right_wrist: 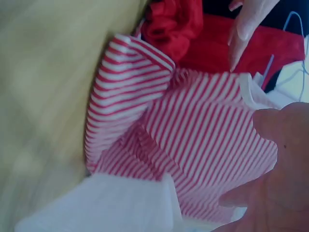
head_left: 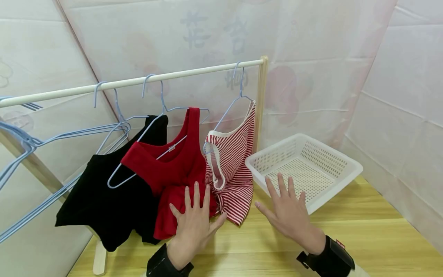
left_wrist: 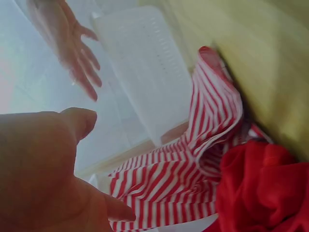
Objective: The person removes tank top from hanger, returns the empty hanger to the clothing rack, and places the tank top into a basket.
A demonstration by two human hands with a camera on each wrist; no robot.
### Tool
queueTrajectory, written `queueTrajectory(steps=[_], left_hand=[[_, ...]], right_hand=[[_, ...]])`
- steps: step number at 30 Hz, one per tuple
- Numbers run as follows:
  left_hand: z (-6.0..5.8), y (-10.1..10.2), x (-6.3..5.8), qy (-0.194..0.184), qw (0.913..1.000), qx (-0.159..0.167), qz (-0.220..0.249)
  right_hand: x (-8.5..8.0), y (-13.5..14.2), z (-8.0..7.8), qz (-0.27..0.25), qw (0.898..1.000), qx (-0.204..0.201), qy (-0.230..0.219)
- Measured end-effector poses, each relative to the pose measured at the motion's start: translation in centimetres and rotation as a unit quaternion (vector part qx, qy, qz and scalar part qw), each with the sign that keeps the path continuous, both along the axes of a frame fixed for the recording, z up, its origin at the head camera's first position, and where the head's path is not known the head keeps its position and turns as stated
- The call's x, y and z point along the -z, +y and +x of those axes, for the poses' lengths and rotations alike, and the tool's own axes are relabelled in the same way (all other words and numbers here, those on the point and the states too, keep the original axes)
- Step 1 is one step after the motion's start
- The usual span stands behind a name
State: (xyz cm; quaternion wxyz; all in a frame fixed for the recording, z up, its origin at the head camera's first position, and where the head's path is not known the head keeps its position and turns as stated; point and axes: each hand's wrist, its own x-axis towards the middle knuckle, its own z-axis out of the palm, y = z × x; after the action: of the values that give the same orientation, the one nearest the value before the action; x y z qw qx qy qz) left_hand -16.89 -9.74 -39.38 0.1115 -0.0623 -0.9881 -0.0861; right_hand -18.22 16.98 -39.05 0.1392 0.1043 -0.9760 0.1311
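Observation:
In the head view my left hand [head_left: 194, 223] is spread with straight fingers in front of the red tank top [head_left: 173, 165], overlapping its lower part. My right hand [head_left: 287, 211], also spread and holding nothing, overlaps the near corner of the white plastic basket [head_left: 353, 165]. Between the two hangs a red-and-white striped top [head_left: 235, 154] on a blue wire hanger [head_left: 226, 111], its lower end resting on the table. The red top hangs on another blue hanger [head_left: 115, 182], and a black garment [head_left: 114, 196] hangs to its left. Both wrist views show the striped cloth beyond the hands.
A white rail [head_left: 194, 72] on wooden posts [head_left: 261, 104] carries the hangers. Several bare blue hangers [head_left: 20, 142] hang at the far left. The wooden table [head_left: 363, 238] extends to the right, and pale fabric walls [head_left: 311, 50] stand behind.

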Motion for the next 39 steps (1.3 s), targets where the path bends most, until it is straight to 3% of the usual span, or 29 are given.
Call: queueTrajectory(steps=[4, 11, 19, 27, 32, 39], left_hand=[[0.1, 0.0, -0.8, 0.022, 0.9997, -0.001, -0.002], [0.4, -0.4, -1.9, 0.144, 0.9893, 0.019, -0.012], [0.2, -0.7, -3.3, 0.137, 0.9897, 0.036, 0.017], [0.0, -0.7, -4.2, 0.118, 0.9913, 0.053, 0.023], [0.1, -0.7, -4.2, 0.114, 0.9908, 0.069, 0.021], [0.3, -0.6, -4.3, 0.100, 0.9916, 0.082, 0.008]], right_hand=[[-1.1, 1.4, -0.4, -0.031, 1.000, -0.003, 0.004], [-4.1, 5.9, -1.7, -0.081, 0.997, -0.008, 0.004], [-6.0, 13.2, -4.0, -0.103, 0.994, 0.019, -0.026], [-4.9, 19.6, -5.9, -0.111, 0.988, 0.063, -0.089], [-3.5, 22.1, -6.8, -0.162, 0.974, 0.075, -0.140], [-1.4, 25.2, -8.1, -0.239, 0.958, 0.085, -0.136]])
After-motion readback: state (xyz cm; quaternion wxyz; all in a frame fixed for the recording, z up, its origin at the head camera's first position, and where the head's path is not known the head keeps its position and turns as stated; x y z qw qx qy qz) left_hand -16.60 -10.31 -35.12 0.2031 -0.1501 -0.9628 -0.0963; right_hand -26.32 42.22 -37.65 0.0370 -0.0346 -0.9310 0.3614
